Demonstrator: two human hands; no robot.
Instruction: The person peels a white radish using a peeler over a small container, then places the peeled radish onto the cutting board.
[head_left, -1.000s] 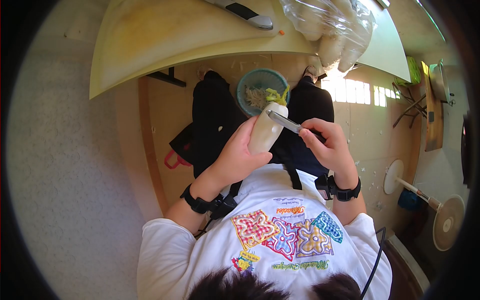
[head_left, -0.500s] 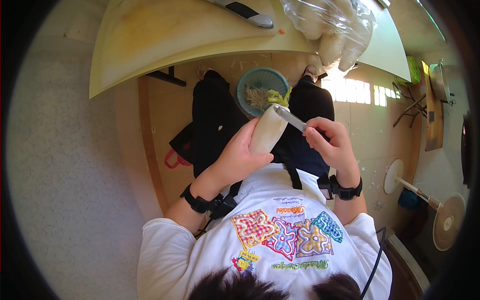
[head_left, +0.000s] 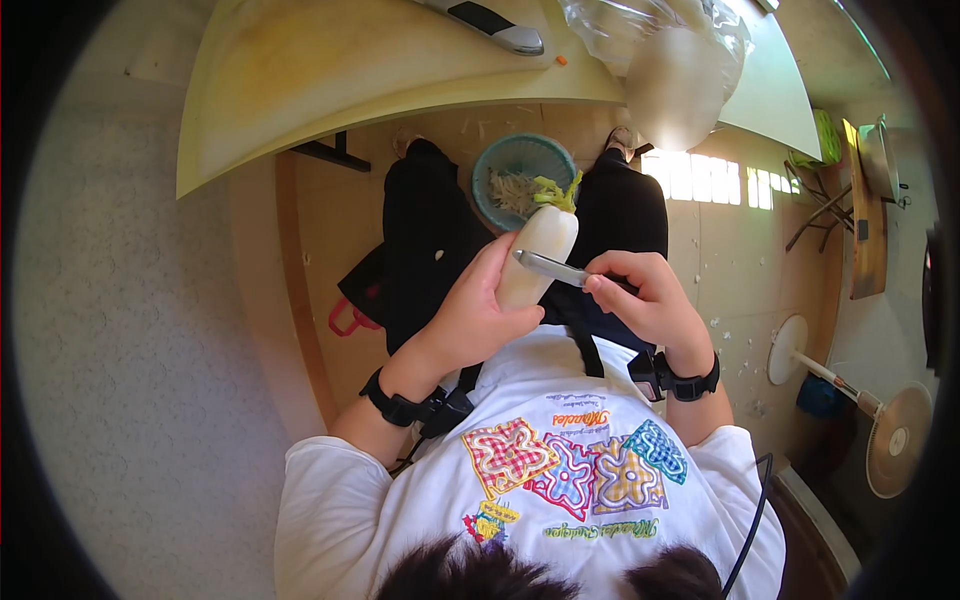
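My left hand (head_left: 482, 305) is closed around the lower part of a white radish (head_left: 548, 240), which tilts up with its green leafy stub toward the floor basket. In my right hand (head_left: 648, 295) is a metal vegetable peeler (head_left: 552, 268), its head lying against the middle of the radish. The fingers of this hand wrap the handle, so part of it is hidden. Beyond the radish, between my feet, a blue-green basket (head_left: 482, 205) on the floor holds pale peelings (head_left: 510, 190).
A pale table (head_left: 380, 70) stands ahead, with a dark-and-silver handled tool (head_left: 490, 25) on it. A clear plastic bag (head_left: 600, 30) hangs over its front edge, partly blurred. A fan (head_left: 897, 440) stands at right; a bag with a pink handle (head_left: 350, 318) lies left of my legs.
The peeler has moved from near the radish's leafy end down to its middle, toward me. My left hand and the radish have stayed almost still.
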